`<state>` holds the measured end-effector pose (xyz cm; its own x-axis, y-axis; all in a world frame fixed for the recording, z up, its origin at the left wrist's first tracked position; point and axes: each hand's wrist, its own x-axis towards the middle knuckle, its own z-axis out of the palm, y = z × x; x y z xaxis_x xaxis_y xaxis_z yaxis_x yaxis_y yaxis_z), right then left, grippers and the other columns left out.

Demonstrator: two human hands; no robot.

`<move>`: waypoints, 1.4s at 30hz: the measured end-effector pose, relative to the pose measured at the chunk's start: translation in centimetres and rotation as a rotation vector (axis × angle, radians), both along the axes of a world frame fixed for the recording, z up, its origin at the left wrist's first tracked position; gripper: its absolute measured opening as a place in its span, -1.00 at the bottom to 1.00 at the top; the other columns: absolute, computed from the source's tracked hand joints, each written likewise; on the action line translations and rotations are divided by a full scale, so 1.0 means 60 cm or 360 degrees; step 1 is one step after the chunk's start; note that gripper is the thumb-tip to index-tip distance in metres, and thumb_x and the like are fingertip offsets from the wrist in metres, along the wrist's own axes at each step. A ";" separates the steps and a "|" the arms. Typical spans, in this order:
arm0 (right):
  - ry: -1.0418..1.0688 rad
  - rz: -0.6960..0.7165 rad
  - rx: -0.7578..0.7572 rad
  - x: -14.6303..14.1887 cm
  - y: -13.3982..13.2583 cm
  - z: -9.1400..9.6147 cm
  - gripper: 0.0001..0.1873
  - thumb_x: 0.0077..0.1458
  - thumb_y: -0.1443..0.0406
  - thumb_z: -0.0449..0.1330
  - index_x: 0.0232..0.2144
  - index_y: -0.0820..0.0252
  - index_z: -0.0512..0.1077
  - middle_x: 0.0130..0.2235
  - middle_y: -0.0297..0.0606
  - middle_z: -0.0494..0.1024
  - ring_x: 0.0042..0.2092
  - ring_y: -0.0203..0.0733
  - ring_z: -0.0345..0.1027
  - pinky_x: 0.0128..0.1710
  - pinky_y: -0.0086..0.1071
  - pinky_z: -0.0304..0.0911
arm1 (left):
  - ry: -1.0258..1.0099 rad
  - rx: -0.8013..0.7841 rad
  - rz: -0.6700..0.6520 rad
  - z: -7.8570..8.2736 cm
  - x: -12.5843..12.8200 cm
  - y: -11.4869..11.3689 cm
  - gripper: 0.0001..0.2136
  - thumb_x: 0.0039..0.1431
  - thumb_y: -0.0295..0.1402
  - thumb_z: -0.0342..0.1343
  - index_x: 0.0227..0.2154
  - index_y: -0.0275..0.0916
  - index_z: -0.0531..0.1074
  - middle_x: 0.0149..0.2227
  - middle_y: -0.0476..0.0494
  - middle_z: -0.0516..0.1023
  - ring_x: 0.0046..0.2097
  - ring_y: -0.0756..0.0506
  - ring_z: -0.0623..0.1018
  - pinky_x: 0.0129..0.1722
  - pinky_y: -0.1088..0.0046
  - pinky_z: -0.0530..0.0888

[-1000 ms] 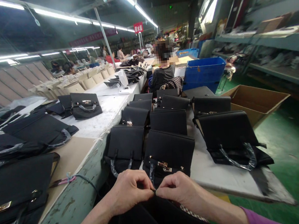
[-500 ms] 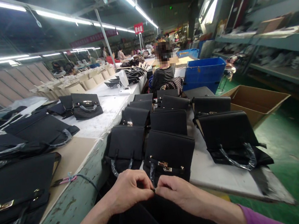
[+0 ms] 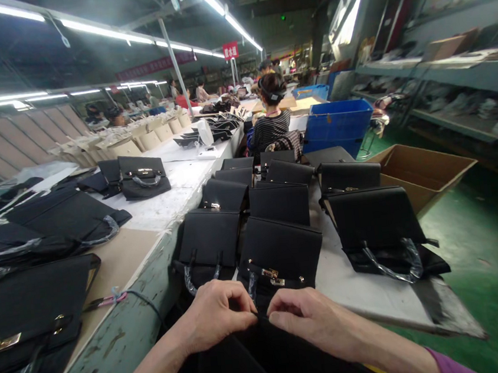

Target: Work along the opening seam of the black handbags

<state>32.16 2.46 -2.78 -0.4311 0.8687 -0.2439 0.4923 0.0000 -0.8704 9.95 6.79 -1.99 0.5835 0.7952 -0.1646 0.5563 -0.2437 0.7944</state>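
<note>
My left hand (image 3: 216, 320) and my right hand (image 3: 310, 319) meet at the bottom centre, both pinched on the top edge of a black bag (image 3: 259, 363) that lies over my lap. The fingertips nearly touch at the bag's edge, where a small dark piece sits between them; I cannot make out what it is. Just beyond my hands stands a black handbag with a gold clasp (image 3: 280, 254) and plastic-wrapped handles.
Several black handbags (image 3: 375, 221) stand in rows on the white table (image 3: 362, 293). More bags lie on the long bench (image 3: 118, 259) at left. A cardboard box (image 3: 420, 171) and blue bins (image 3: 340, 120) stand at right on the green floor. A seated person (image 3: 271, 122) works ahead.
My right hand has shifted slightly right and down along the bag's edge, opening a small gap from my left hand. The camera has tilted a little.
</note>
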 end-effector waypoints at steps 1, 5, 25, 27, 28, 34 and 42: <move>-0.0080 0.0059 0.0170 -0.004 0.002 -0.001 -0.84 0.22 0.24 0.14 -0.34 0.16 0.48 -0.44 -0.44 0.44 -0.40 -0.35 0.26 -0.44 -0.49 0.07 | 0.0003 0.0004 -0.0001 -0.001 0.000 0.000 -0.89 0.01 -0.42 0.24 -0.58 -0.24 0.48 -0.35 0.02 0.64 -0.31 -0.03 0.59 -0.31 0.54 0.38; -0.0465 0.0439 0.0864 -0.016 0.014 0.000 -0.81 0.30 0.33 0.07 -0.37 0.20 0.40 -0.39 -0.38 0.47 -0.39 -0.31 0.31 -0.43 -0.42 0.06 | 0.0023 0.0015 0.0004 -0.005 -0.004 0.002 -0.92 0.00 -0.41 0.24 -0.55 -0.23 0.50 -0.37 0.02 0.64 -0.32 -0.03 0.58 -0.30 0.53 0.38; -0.0423 -0.0111 0.0951 0.013 0.046 -0.005 -0.70 0.33 0.26 -0.01 -0.41 0.19 0.40 -0.45 -0.33 0.49 -0.42 -0.29 0.34 -0.41 -0.38 0.09 | 0.0048 -0.0034 0.0036 0.000 -0.012 0.006 -0.90 0.01 -0.34 0.27 -0.53 -0.23 0.52 -0.38 0.02 0.63 -0.33 -0.04 0.56 -0.32 0.53 0.36; -0.0086 -0.0208 0.0540 0.022 0.039 -0.017 -0.80 0.26 0.31 0.07 -0.38 0.17 0.44 -0.45 -0.37 0.52 -0.39 -0.29 0.40 -0.34 -0.40 0.18 | 0.0028 -0.0028 0.0035 -0.001 -0.010 0.006 -0.89 0.02 -0.37 0.25 -0.55 -0.23 0.50 -0.37 0.03 0.63 -0.33 -0.03 0.56 -0.30 0.53 0.36; 0.0067 -0.0239 0.0356 0.026 0.035 -0.025 -0.84 0.22 0.34 0.09 -0.35 0.18 0.46 -0.43 -0.36 0.55 -0.35 -0.28 0.44 -0.31 -0.40 0.22 | 0.0025 -0.0025 0.0035 -0.002 -0.009 0.006 -0.89 0.02 -0.38 0.25 -0.56 -0.24 0.50 -0.37 0.03 0.63 -0.32 -0.03 0.57 -0.30 0.53 0.36; 0.0513 -0.0383 -0.0242 0.062 0.000 -0.041 -0.70 0.28 0.16 0.06 -0.17 0.24 0.48 -0.12 -0.13 0.60 -0.14 -0.15 0.50 -0.35 -0.41 0.28 | 0.0076 -0.0051 0.0038 0.001 -0.003 0.006 -0.90 0.03 -0.37 0.22 -0.55 -0.25 0.50 -0.33 -0.01 0.64 -0.29 -0.05 0.57 -0.29 0.52 0.36; 0.0446 -0.0413 -0.0392 0.104 -0.107 -0.051 -0.52 0.03 0.05 0.29 -0.05 0.18 0.52 -0.17 -0.24 0.63 -0.17 -0.08 0.47 -0.21 -0.35 0.34 | 0.0141 -0.0092 0.0030 0.000 -0.008 0.007 -0.87 0.07 -0.32 0.19 -0.52 -0.24 0.48 -0.32 0.01 0.63 -0.28 -0.07 0.56 -0.27 0.50 0.35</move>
